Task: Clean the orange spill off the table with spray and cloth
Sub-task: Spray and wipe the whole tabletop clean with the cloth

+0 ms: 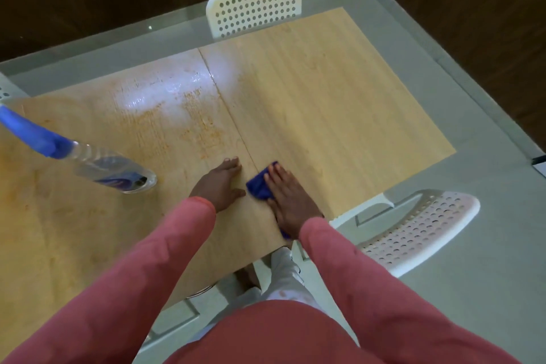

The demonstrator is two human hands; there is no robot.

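Note:
A light wooden table [339, 103] carries smeared orange spill marks [195, 118] across its left half, with a wet, shiny patch above them. My right hand [291, 196] lies flat on a blue cloth [258, 185], pressing it onto the table near the front edge, just right of the seam. My left hand [220, 183] rests flat on the wood beside it, fingers together, holding nothing. A clear spray bottle [97, 164] with a blue trigger head stands on the table to the left of my hands.
A white perforated chair [254, 7] stands at the table's far side. Another white chair [413, 233] is at the near right, and a chair part [6, 91] shows at the left. Grey floor [472, 289] surrounds the table; dark wood panels stand behind.

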